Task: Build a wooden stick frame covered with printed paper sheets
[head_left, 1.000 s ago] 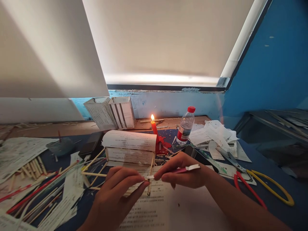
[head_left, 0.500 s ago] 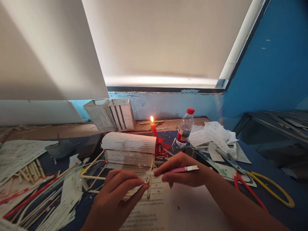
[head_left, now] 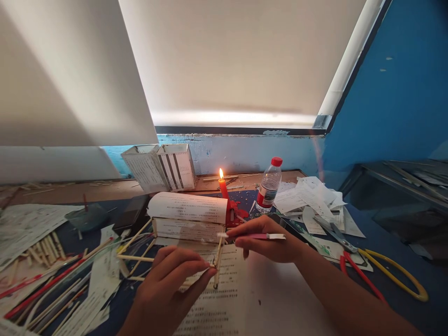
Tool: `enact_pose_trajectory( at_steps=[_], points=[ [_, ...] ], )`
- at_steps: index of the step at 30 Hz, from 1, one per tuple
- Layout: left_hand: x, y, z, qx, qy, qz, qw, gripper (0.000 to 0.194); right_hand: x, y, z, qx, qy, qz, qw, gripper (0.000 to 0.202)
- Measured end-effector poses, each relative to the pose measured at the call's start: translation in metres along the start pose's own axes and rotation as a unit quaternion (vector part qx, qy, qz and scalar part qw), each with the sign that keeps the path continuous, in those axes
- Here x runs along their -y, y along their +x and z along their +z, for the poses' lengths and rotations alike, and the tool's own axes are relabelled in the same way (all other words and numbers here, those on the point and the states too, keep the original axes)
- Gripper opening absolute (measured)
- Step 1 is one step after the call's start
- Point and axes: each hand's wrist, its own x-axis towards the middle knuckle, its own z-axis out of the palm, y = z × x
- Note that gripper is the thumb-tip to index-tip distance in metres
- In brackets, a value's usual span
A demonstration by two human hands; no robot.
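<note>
In the head view, my left hand [head_left: 175, 280] is closed in a pinch near the lower end of a pale wooden stick [head_left: 219, 254]. What sits between its fingertips is too small to make out. My right hand [head_left: 268, 240] grips a slim pink-and-white tool [head_left: 261, 236], held nearly level. The tool's whitish tip is at the stick's upper end; whether they touch, I cannot tell. Behind the hands is a paper-covered panel [head_left: 189, 229] edged with sticks, a curled printed sheet [head_left: 185, 207] above it. More joined sticks [head_left: 136, 257] show left of my left hand.
A lit red candle [head_left: 223, 187] stands in melted wax behind the panel. Right of it is a water bottle [head_left: 269, 186]. Scissors [head_left: 395, 275] with yellow and red handles lie on the right. Loose sticks [head_left: 45, 245] and paper strips cover the left. Two paper-covered boxes [head_left: 177, 168] stand behind.
My right hand has shifted slightly up and away with the pink-and-white tool, whose tip moved toward the stick's upper end. The left hand has stayed in place.
</note>
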Motion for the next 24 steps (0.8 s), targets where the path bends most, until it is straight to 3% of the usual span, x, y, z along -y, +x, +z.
enact_pose_trajectory(
  at_steps=[3,6,10,13,17,20,24],
  points=[
    [0.0008,-0.0001,0.0008,-0.001,0.002,0.0,1.0,0.021,-0.0031,0.0014,-0.0026,0.051,0.024,0.005,0.998,0.033],
    [0.0012,-0.0006,0.0013,-0.001,0.006,0.0,1.0,0.021,-0.0066,0.0032,-0.0055,-0.021,0.008,-0.002,1.0,0.032],
    [0.0013,-0.001,0.0014,-0.002,0.006,0.002,1.0,0.022,-0.0085,0.0044,-0.0078,0.04,0.029,0.01,0.999,0.032],
    [0.0013,-0.001,0.0015,-0.008,0.005,0.006,1.0,0.022,-0.0086,0.0049,-0.0084,-0.031,0.016,0.011,0.999,0.032],
    [0.0009,-0.0005,0.0015,-0.005,0.007,0.003,1.0,0.021,-0.0052,0.0051,-0.0085,0.021,0.015,0.025,0.999,0.028],
    [0.0006,0.0002,0.0013,-0.003,0.009,0.005,1.0,0.021,-0.0022,0.0042,-0.0067,-0.024,0.018,0.022,0.999,0.027],
    [0.0005,0.0004,0.0009,-0.002,0.003,-0.001,1.0,0.021,-0.0007,0.0017,-0.0027,0.07,0.048,0.036,0.996,0.03]
  ],
)
